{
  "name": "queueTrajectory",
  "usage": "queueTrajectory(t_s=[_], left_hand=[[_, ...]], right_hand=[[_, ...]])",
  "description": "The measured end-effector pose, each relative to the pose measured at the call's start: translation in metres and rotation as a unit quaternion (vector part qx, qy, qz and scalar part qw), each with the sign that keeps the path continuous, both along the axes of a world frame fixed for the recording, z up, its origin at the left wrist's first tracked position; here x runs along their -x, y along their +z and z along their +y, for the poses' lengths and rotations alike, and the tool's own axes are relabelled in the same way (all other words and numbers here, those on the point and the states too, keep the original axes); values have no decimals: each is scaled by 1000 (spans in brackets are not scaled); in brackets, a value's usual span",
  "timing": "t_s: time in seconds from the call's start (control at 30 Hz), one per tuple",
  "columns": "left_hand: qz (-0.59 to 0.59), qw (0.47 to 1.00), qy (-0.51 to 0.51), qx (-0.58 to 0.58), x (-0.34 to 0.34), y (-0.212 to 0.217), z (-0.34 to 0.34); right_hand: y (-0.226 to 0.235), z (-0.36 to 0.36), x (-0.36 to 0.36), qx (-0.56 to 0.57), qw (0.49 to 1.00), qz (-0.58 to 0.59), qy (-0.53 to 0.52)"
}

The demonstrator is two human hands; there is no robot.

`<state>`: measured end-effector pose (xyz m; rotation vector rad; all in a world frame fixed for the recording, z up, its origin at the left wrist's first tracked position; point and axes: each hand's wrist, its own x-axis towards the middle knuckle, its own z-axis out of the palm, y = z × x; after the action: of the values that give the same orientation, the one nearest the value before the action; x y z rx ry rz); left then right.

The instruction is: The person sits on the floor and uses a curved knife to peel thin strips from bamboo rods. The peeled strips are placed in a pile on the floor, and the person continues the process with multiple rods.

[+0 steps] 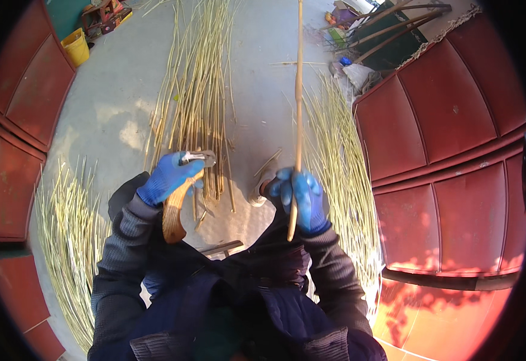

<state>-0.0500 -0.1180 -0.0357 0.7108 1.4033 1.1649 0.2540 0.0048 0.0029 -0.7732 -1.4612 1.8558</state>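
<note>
My left hand, in a blue glove, is closed around a hatchet-like tool. Its curved wooden handle hangs below the fist, and a grey metal head shows above it; the edge cannot be made out. In my blue-gloved right hand is a long, thin wooden stick, gripped near its lower end. The stick points away from me past the top of the view. Just beyond my left hand, a spread bundle of thin yellow-green stems lies on the floor.
More stems lie in a left pile and a right pile. Red panelled doors flank the right side. A yellow bucket stands far left; dark poles and clutter lie far right. Short offcuts lie near my feet.
</note>
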Motion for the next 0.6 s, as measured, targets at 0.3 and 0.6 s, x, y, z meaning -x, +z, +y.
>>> queueTrajectory(t_s=[0.3, 0.6], left_hand=[[53, 989, -136, 34, -93, 42, -76], [-8, 994, -99, -33, -94, 48, -86]], right_hand=[[7, 23, 70, -13, 988, 118, 95], [8, 4, 69, -6, 963, 177, 202]])
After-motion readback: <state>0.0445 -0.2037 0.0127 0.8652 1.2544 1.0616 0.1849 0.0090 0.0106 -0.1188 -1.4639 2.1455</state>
